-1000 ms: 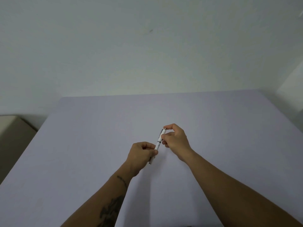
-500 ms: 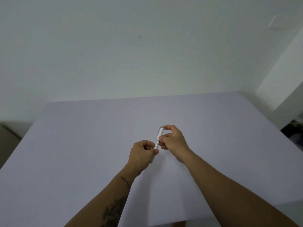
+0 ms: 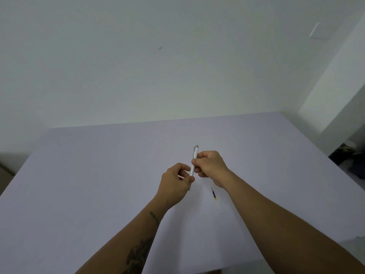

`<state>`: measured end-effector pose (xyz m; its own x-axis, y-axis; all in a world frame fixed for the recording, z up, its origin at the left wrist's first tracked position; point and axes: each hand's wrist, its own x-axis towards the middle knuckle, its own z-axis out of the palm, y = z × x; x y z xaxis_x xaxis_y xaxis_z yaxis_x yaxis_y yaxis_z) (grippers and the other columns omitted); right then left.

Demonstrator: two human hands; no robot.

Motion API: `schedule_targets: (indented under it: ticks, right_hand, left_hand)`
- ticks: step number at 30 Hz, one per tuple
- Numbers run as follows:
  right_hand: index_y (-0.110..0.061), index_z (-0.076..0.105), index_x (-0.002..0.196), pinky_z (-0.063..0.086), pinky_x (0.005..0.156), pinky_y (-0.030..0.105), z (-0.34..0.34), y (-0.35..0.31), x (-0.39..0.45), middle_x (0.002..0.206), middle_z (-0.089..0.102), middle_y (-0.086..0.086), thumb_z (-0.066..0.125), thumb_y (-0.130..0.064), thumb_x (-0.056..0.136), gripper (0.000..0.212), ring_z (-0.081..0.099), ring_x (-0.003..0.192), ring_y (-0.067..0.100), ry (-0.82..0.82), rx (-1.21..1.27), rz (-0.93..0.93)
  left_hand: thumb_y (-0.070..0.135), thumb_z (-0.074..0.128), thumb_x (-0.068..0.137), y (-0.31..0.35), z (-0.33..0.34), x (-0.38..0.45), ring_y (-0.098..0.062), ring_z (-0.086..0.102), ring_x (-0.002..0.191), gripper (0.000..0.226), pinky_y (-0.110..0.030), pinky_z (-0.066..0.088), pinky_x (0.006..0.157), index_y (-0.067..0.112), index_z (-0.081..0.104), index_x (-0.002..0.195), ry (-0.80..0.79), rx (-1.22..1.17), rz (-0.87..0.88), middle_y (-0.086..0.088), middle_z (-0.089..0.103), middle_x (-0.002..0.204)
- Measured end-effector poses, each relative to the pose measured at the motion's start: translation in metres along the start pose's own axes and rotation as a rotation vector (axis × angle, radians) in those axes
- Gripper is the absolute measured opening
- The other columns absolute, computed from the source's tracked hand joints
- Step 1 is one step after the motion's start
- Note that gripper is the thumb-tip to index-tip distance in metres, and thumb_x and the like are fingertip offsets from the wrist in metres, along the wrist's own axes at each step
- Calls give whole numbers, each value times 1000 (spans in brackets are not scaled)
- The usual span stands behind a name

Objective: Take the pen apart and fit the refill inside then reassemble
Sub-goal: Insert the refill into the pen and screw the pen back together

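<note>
Pen (image 3: pixel 194 161): lower end hidden behind left hand (image 3: pixel 174 183); middle covered by right fingers (image 3: pixel 199 162). Refill (image 3: pixel 214 193): upper part hidden under right wrist. Forearms: cut off at bottom edge.

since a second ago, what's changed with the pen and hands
Both hands, left and right, keep their pinch on the white pen, which stands more upright now. A thin refill now shows on the table under the right wrist; whether it was there earlier, I cannot tell.
</note>
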<state>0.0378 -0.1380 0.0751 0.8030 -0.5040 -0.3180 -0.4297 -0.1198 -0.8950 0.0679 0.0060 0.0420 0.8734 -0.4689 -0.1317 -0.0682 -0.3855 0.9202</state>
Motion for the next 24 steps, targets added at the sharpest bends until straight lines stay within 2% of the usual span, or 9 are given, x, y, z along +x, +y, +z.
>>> schedule_targets:
  ticks: [2, 4, 10, 14, 17, 20, 22, 24]
  right_hand:
    - [-6, 71, 94, 55, 55, 22, -1, 0, 2, 85, 74, 10, 65, -10, 90, 8, 68, 64, 13, -6, 30, 9]
    - [-6, 71, 96, 56, 56, 23, -1, 1, 7, 85, 74, 10, 65, -9, 89, 9, 67, 65, 14, -22, 53, 26]
    - [-8, 72, 95, 57, 61, 25, 0, 12, 17, 83, 72, 7, 68, -8, 87, 9, 68, 68, 15, 7, 5, 17]
    - [-9, 73, 89, 61, 66, 31, -2, 32, 30, 82, 72, 9, 65, -5, 84, 10, 67, 69, 19, 22, -97, 71]
    - [-7, 74, 83, 61, 70, 38, 3, 56, 36, 81, 73, 13, 62, -5, 78, 12, 68, 69, 23, -24, -232, 133]
    - [-1, 70, 82, 55, 62, 34, 15, 78, 37, 76, 70, 14, 59, -9, 76, 15, 63, 66, 26, -52, -384, 131]
    - [-4, 68, 84, 47, 58, 29, 22, 88, 35, 72, 65, 6, 58, -12, 76, 16, 59, 65, 23, -58, -480, 117]
    - [-12, 67, 94, 44, 61, 28, 28, 94, 35, 83, 64, 2, 60, -14, 77, 18, 61, 74, 23, -60, -533, 100]
  left_hand:
    - [15, 70, 86, 0, 0, 1, -17, 69, 71, 21, -27, 58, 66, 24, 63, 103, -33, -1, -20, -1, 67, 83]
    - [14, 72, 84, -2, 2, 5, -18, 70, 70, 19, -31, 59, 68, 22, 63, 99, -8, -1, -34, 1, 67, 78]
    - [20, 74, 82, -10, 7, 9, -19, 72, 71, 14, -35, 61, 73, 18, 66, 92, -37, -30, -79, -2, 71, 76]
    - [24, 64, 90, -26, 7, 12, -19, 66, 82, 8, -29, 57, 75, 20, 65, 97, -46, 191, -88, -1, 68, 90]
    - [20, 58, 91, -46, 4, 13, -17, 61, 99, 26, -29, 53, 88, 20, 60, 117, -126, 430, -114, -1, 63, 115]
    - [28, 55, 91, -65, 4, 10, -24, 46, 128, 54, -36, 42, 104, 19, 42, 142, -245, 698, -131, -2, 43, 145]
    - [37, 51, 92, -76, 7, 7, -28, 26, 143, 68, -45, 28, 115, 19, 24, 151, -293, 864, -119, -5, 23, 159]
    - [47, 45, 93, -86, 11, 2, -30, 1, 150, 77, -53, 10, 119, 21, 7, 155, -338, 990, -121, -7, 0, 164]
